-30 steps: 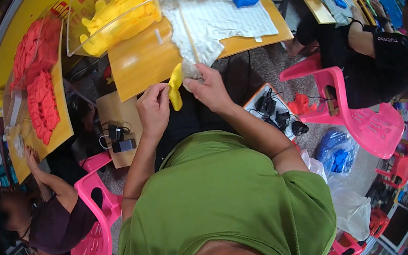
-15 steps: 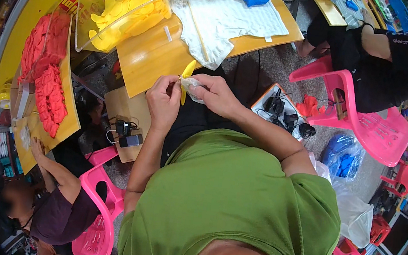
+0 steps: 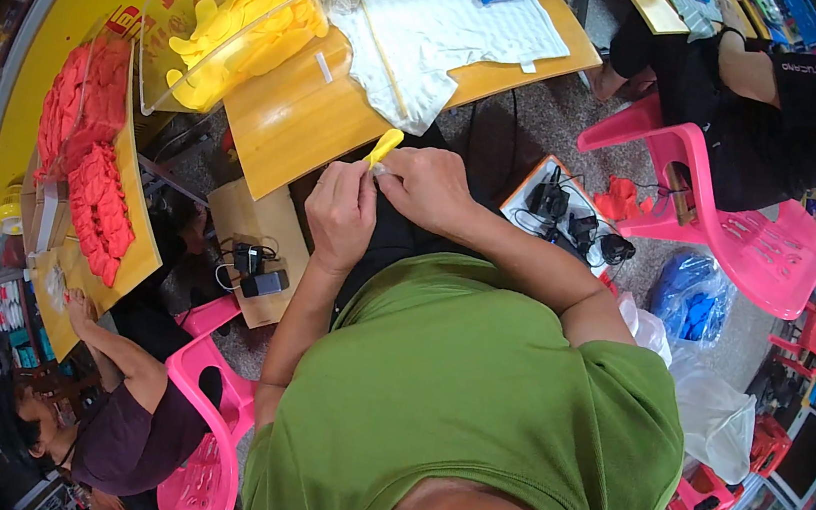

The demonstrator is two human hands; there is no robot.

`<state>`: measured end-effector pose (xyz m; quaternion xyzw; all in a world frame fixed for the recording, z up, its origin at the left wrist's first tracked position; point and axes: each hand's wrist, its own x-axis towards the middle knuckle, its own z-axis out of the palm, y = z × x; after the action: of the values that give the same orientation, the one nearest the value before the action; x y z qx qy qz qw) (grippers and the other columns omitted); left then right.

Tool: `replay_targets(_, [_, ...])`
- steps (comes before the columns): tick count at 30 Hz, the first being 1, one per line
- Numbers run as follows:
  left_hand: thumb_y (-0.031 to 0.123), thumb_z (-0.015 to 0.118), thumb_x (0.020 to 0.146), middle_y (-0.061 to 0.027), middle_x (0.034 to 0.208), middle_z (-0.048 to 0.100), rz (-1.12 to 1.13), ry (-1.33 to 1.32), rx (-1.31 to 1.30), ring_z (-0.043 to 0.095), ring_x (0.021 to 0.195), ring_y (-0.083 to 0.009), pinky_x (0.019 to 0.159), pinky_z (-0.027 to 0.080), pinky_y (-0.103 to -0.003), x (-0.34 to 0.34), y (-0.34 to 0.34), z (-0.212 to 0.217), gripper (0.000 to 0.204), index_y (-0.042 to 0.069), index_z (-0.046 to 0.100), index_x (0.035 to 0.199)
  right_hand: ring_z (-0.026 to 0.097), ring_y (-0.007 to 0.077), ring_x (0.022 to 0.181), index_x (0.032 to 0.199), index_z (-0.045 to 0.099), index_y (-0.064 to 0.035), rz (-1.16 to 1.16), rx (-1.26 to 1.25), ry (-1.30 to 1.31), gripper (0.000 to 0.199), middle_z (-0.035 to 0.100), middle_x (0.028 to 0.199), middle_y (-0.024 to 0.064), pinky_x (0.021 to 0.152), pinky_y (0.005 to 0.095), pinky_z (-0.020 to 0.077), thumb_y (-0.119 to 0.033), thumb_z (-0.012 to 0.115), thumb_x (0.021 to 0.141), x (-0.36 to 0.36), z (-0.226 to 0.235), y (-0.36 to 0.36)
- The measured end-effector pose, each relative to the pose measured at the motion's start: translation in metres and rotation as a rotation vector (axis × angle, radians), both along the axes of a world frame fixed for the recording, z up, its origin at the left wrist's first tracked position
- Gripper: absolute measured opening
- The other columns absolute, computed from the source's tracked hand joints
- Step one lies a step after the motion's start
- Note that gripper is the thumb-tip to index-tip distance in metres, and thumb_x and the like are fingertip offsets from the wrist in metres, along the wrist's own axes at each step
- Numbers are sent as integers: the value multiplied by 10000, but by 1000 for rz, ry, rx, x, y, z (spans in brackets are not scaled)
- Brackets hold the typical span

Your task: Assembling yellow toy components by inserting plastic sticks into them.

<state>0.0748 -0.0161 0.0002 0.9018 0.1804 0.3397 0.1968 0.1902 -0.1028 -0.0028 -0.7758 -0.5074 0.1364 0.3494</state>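
The glove [image 3: 384,145] is yellow. The shirt [image 3: 472,403] is green. The chairs [image 3: 735,212] are pink. The far cloth [image 3: 453,39] is white. The left pile [image 3: 95,179] is red.

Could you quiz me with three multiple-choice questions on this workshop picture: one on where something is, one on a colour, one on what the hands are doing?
1. Where does the clear plastic bin of yellow pieces stand?
A. on the wooden board
B. on a pink chair
C. on the floor

2. What colour is the small soft piece between the hands?
A. red
B. blue
C. yellow

3. How do the left hand and right hand stand?
A. both pinching the piece
B. both resting flat
C. one raised overhead

Answers: 1 A, the bin rests on the board's far left end; 2 C, it shows yellow above the fingers; 3 A, both hands' fingertips meet on it.
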Motion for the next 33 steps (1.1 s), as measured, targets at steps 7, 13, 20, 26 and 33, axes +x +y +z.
replay_targets(7, [-26, 606, 742, -130, 719, 520, 0, -2, -2, 549, 647, -294, 576, 459, -364, 1, -10, -10, 119, -7, 553, 846, 601, 299, 532, 717, 582, 4, -169, 169, 183, 207, 594, 601, 162, 491, 402, 469, -201, 606, 713, -1, -29, 7])
replay_targets(13, [-41, 602, 739, -132, 731, 529, -10, -11, -100, 555, 655, -300, 580, 460, -368, -3, -19, -20, 131, -6, 551, 854, 443, 107, 352, 729, 560, -1, -200, 8, 1335, 149, 535, 542, 53, 318, 247, 327, -135, 612, 766, 5, -35, 3])
replay_targets(20, [-54, 587, 747, -142, 748, 536, -1, -67, -107, 556, 662, -311, 588, 456, -371, -5, -14, -18, 140, -7, 548, 873, 421, 93, 411, 855, 550, 9, 92, 111, 2135, 127, 580, 692, 99, 378, 234, 350, -115, 567, 830, 17, -34, -9])
replay_targets(26, [-64, 570, 755, -145, 733, 517, 22, -126, -176, 543, 649, -310, 574, 442, -364, -2, -13, -10, 126, -3, 537, 859, 476, 94, 479, 1000, 548, 16, -39, 338, 2030, 189, 602, 781, 97, 432, 222, 412, -76, 585, 839, -2, -22, -8])
replay_targets(33, [-42, 559, 789, -144, 735, 516, 86, -134, -274, 543, 644, -304, 569, 437, -354, -7, -21, -15, 88, 1, 530, 861, 508, 81, 499, 964, 551, 8, -207, 362, 1723, 179, 615, 808, 86, 417, 186, 420, -14, 623, 802, -9, -24, -2])
